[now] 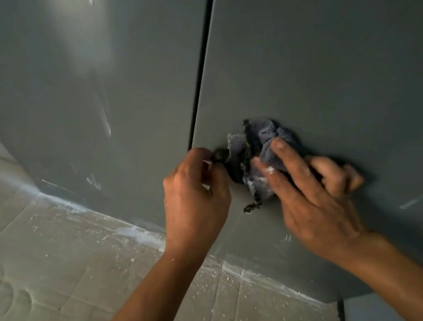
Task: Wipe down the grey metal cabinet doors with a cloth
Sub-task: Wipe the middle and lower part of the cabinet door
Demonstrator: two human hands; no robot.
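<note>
We are pressing the crumpled cloth [261, 143] against the right cabinet door [334, 68], low beside the door gap [201, 59], our right hand [315, 204] gripping it while our left hand [198, 197] is pinching its dark end.

The grey cabinet doors [334, 68] are showing smooth painted metal with a dull sheen, streaked by pale scuffs. The cloth [261, 138] is looking nubbly and frayed, and the floor sheeting [43, 272] is lying matt, creased, dust-speckled.
</note>
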